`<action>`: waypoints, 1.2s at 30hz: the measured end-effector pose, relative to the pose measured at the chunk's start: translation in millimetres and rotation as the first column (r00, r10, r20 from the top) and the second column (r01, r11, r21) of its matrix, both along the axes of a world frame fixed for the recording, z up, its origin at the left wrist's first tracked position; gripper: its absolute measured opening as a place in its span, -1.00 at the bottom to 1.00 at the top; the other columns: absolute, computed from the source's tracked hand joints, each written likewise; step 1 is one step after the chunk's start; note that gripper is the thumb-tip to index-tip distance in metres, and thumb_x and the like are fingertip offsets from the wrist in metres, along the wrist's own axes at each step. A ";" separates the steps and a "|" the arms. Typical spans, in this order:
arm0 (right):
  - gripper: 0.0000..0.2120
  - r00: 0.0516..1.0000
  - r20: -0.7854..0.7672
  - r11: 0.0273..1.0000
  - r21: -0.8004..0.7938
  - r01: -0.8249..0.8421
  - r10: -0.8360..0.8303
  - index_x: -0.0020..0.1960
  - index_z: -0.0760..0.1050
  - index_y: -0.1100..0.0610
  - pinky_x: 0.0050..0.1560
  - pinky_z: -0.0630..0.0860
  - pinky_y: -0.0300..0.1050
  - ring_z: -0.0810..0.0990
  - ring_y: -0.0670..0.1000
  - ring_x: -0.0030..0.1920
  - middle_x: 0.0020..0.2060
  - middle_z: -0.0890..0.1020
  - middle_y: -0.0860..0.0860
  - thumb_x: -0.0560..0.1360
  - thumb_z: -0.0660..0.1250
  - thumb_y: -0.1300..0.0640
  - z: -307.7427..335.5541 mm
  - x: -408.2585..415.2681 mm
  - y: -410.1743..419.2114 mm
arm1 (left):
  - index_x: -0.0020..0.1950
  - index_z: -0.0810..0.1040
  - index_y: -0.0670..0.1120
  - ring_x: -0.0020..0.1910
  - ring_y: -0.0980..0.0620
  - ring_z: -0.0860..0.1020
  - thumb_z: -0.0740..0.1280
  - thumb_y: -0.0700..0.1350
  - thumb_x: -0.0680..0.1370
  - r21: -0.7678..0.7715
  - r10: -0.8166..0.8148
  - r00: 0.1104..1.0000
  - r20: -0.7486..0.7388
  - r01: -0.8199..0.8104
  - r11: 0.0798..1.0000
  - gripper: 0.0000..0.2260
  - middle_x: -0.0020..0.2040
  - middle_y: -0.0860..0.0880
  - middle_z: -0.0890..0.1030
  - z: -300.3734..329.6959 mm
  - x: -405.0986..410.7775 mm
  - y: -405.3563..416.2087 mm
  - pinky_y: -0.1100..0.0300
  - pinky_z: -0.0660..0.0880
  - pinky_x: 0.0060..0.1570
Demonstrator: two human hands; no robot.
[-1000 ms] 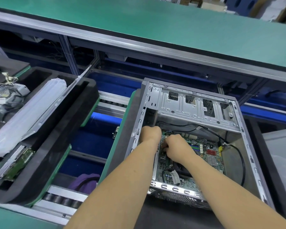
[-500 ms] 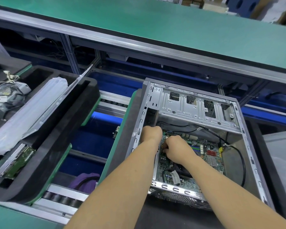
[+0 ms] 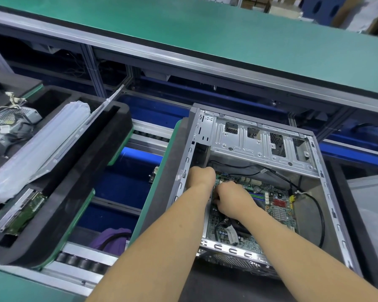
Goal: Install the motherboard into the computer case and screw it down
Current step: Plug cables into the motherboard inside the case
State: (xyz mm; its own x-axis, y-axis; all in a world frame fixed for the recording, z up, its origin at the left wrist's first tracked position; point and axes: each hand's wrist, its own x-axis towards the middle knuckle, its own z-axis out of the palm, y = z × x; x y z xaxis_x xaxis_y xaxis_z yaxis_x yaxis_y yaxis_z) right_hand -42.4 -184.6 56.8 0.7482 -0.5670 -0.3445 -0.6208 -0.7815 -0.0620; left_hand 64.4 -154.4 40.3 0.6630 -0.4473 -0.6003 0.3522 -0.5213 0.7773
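- Foam tray (image 3: 59,205), far L: black, w/ green edging; holds a plastic-wrapped panel (image 3: 39,147) lying aslant and a bare circuit board (image 3: 24,214) in a slot near the front. L edge of tray cut off by frame.
- Power supply (image 3: 9,125), upper L: grey metal box w/ loose pale cables on top; partly cut off; label too small to read.
- Roller conveyor (image 3: 85,261), btwn tray and case: steel rollers, blue bed beneath; a purple item (image 3: 111,236) lies under the rails, its nature unclear.
- Computer case (image 3: 327,192), centre-R: open grey steel chassis lying on its side on a dark pallet; drive cage (image 3: 260,144) w/ punched slots spans the far end.
- Motherboard (image 3: 277,205): green PCB lying flat on the case floor; blue and black RAM slots, red connectors, a small finned silver heatsink near its R side; a grey ribbon cable at the near edge. Its L part is hidden by both hands; seating and any screws can't be made out.
- Left hand (image 3: 202,177): reaches in at the case's L wall, by the board's far-L corner; fingers curl under and out of sight — can't tell what, if anything, it grasps.
- Right hand (image 3: 234,199): just R of the L hand, knuckles up, over the board's L part; fingers curled down, tips hidden — grip likewise can't be told.
- Black cable (image 3: 314,205): loops along the case's R interior, w/ a yellow tag near its upper end.
- No legible brand or writing anywhere; board markings too fine to read.
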 end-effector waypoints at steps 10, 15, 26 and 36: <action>-0.91 0.998 0.025 0.996 0.062 0.057 -0.059 -0.11 0.54 0.24 -0.30 0.50 -0.02 0.57 0.21 -0.20 -0.19 0.57 0.17 0.45 0.27 0.34 3.4 -0.8 -4.2 | 0.28 0.47 -0.34 -0.39 -0.06 0.32 0.18 -0.26 0.45 0.008 -0.009 1.000 -0.006 0.009 1.000 -0.59 -0.29 -0.13 0.39 6.1 -1.0 3.0 0.20 0.26 -0.38; -0.80 0.998 0.022 0.997 0.060 0.054 -0.056 -0.30 0.35 0.18 -0.42 0.30 -0.09 0.44 0.14 -0.32 -0.32 0.44 0.10 0.45 0.28 0.35 3.2 -2.5 -5.7 | 0.29 0.43 -0.31 -0.41 -0.04 0.28 0.17 -0.25 0.45 0.014 0.005 1.000 -0.024 -0.005 1.000 -0.59 -0.30 -0.10 0.34 10.7 -1.3 4.5 0.21 0.24 -0.38; -0.89 0.997 0.047 0.996 0.074 0.055 -0.059 -0.03 0.61 0.24 -0.08 0.64 0.09 0.63 0.21 -0.08 -0.11 0.64 0.18 0.54 0.30 0.26 1.1 -5.6 -7.2 | 0.31 0.44 -0.21 0.20 -0.13 0.55 0.21 -0.21 0.64 0.283 -0.245 0.959 0.141 0.198 0.938 -0.75 0.25 -0.20 0.55 9.8 1.4 17.5 0.10 0.50 0.16; -0.90 0.998 0.044 0.996 0.080 0.051 -0.055 -0.22 0.48 0.19 -0.29 0.51 -0.03 0.56 0.20 -0.21 -0.29 0.54 0.12 0.47 0.29 0.29 0.2 -4.7 -7.9 | 0.29 0.48 -0.11 0.22 -0.13 0.56 0.27 -0.29 0.57 0.724 -0.869 0.391 0.304 0.497 0.478 -0.70 0.26 -0.10 0.56 26.8 -15.7 27.8 0.08 0.40 -0.04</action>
